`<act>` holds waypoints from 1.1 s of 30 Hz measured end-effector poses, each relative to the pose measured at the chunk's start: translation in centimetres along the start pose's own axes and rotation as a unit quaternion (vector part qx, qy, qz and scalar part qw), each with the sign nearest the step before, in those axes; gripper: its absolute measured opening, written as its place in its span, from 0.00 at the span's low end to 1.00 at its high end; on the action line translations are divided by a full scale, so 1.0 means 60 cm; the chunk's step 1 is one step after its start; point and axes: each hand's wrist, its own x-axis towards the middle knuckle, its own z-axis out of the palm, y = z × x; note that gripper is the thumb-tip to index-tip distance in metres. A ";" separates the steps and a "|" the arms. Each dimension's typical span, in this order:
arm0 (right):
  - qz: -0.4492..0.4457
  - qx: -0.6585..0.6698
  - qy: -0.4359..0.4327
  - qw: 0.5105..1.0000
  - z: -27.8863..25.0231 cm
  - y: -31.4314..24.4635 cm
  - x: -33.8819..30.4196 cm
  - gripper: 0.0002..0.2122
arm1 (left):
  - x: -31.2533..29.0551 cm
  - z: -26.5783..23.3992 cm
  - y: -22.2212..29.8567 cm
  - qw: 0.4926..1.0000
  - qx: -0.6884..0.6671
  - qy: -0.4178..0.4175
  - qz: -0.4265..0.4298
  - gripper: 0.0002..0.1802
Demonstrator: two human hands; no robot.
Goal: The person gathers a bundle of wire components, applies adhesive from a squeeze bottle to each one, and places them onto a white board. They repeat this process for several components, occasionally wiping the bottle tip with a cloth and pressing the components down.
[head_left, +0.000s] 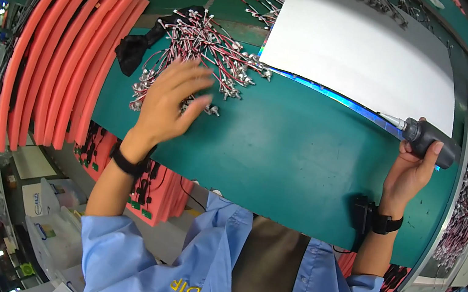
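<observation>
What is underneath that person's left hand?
Thin wires with metal ends show beyond and beside the left hand, on the green work surface. Whatever lies directly beneath it is covered, so I can't tell.

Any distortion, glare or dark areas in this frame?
Head view: fisheye curvature bows the pink foam sheets at left; the frame's corners fall to black; the white sheet is the brightest large surface; the strip along its lower edge shines blue.

The right hand point(408, 175) grips a black bottle point(432, 144); the left point(170, 101) perhaps touches wires point(206, 36).
</observation>
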 end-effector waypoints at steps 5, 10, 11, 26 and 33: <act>0.005 0.000 -0.003 1.000 -0.011 0.003 -0.002 0.17 | 0.115 0.070 -0.032 0.994 0.000 0.107 0.003 0.13; 0.003 -0.002 0.003 1.000 -0.026 0.009 -0.005 0.19 | 0.115 0.089 -0.057 0.993 -0.060 -0.088 -0.058 0.11; 0.006 -0.001 0.009 1.000 -0.029 0.007 -0.005 0.19 | 0.107 0.082 -0.053 0.989 -0.078 -0.112 -0.066 0.10; 0.010 -0.001 0.032 0.999 -0.017 0.013 -0.006 0.20 | 0.017 0.024 -0.023 0.952 -0.182 0.092 -0.227 0.07; 0.034 0.018 0.037 0.999 -0.018 0.008 -0.007 0.17 | 0.048 0.083 0.003 0.985 0.117 0.005 -0.123 0.09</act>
